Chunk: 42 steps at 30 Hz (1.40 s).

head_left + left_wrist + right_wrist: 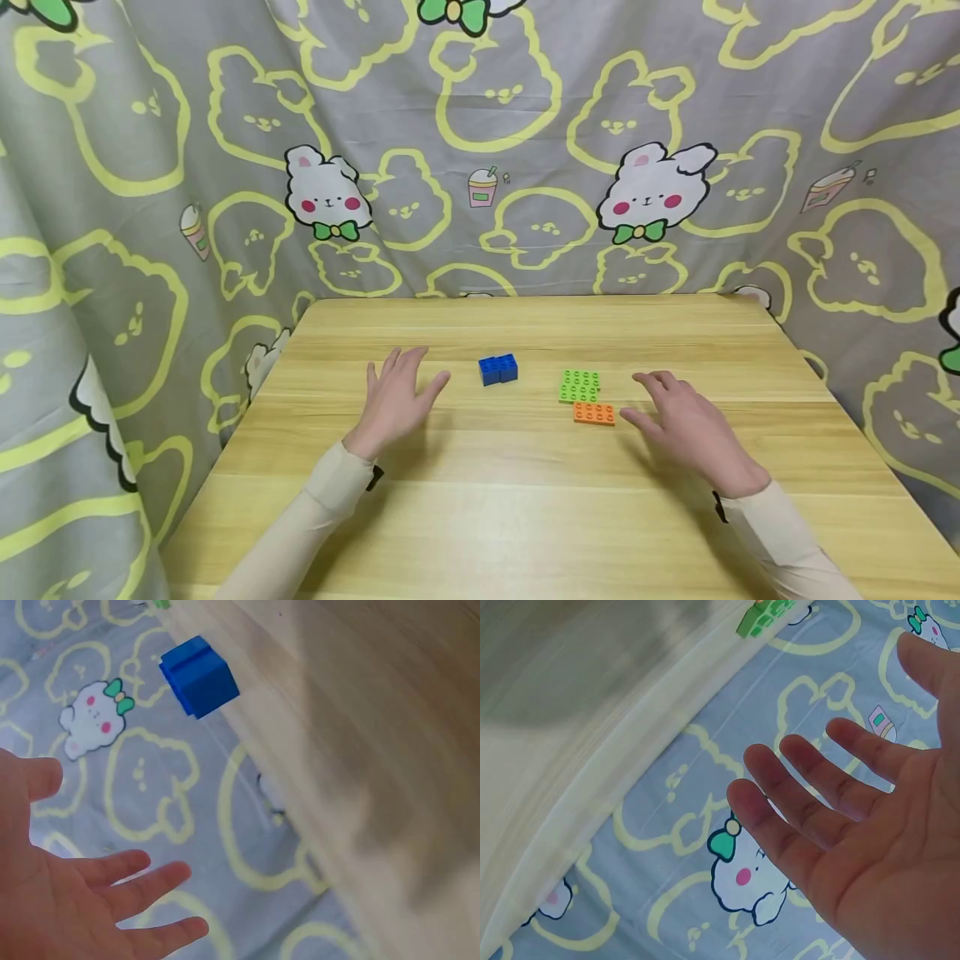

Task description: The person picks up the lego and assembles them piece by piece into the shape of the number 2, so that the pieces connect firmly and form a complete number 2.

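Orange brick [594, 414] lies near the right grip [692, 427], to its left.

A pale wooden worktop [517, 517] shows grain running across it. Grey fabric [405, 92] hangs behind its far edge and along both sides, printed with yellow animal outlines [504, 94], white rabbit heads [654, 198] with red cheeks and green bows, and small pink drink cups [483, 190] with straws.

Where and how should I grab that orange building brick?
Probably pinch the orange building brick by its short ends, coming from above on the right, where the right hand hovers: it lies flat, studs up, and the green brick crowds its far long side.
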Each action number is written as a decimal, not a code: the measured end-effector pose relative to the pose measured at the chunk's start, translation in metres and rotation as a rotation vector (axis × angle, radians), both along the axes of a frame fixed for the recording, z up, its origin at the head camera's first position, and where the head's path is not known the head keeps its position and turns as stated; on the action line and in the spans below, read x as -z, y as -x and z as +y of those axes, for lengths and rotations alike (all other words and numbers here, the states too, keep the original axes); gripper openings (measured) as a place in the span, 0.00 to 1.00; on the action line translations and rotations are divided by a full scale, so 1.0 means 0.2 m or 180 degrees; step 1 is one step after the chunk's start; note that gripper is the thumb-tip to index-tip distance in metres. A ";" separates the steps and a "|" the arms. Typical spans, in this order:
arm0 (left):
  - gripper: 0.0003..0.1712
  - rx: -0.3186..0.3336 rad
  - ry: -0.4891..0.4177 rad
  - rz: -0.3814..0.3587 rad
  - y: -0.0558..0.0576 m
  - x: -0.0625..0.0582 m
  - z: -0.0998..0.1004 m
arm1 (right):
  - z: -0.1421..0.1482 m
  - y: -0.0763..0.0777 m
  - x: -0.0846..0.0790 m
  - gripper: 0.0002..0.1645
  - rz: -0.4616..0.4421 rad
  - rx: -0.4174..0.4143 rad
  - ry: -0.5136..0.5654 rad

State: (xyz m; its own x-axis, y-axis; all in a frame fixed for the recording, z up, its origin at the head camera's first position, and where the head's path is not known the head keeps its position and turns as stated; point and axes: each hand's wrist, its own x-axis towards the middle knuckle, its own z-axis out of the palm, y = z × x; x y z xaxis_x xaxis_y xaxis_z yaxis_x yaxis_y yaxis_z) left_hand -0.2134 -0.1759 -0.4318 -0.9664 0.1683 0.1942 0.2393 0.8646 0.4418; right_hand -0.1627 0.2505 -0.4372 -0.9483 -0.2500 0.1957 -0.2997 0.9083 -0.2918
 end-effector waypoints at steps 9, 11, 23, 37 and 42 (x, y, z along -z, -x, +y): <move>0.36 0.0024 -0.0259 -0.0075 0.12 0.04 0.02 | -0.03 0.02 0.02 0.35 -0.0068 -0.0074 -0.0079; 0.35 0.0027 -0.0326 -0.0047 0.14 0.04 0.04 | -0.04 0.02 0.02 0.34 -0.0065 -0.0097 -0.0052; 0.34 0.0163 -0.0559 -0.0128 0.22 0.05 0.12 | -0.06 0.07 0.08 0.30 0.0002 -0.0304 -0.0052; 0.30 0.0334 -0.0776 -0.0405 0.26 0.09 0.18 | -0.06 0.12 0.10 0.25 -0.0166 -0.0453 0.0165; 0.28 0.0389 -0.0797 -0.0465 0.27 0.11 0.21 | -0.07 0.14 0.11 0.24 -0.0166 -0.0550 0.0143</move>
State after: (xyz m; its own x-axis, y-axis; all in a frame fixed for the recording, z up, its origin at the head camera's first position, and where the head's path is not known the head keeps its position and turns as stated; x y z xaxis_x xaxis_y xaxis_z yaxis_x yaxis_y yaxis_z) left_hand -0.2674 -0.1343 -0.4536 -0.9627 0.2493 0.1049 0.2531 0.6933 0.6748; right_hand -0.1904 0.2373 -0.4600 -0.9011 -0.4021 0.1620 -0.4335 0.8303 -0.3503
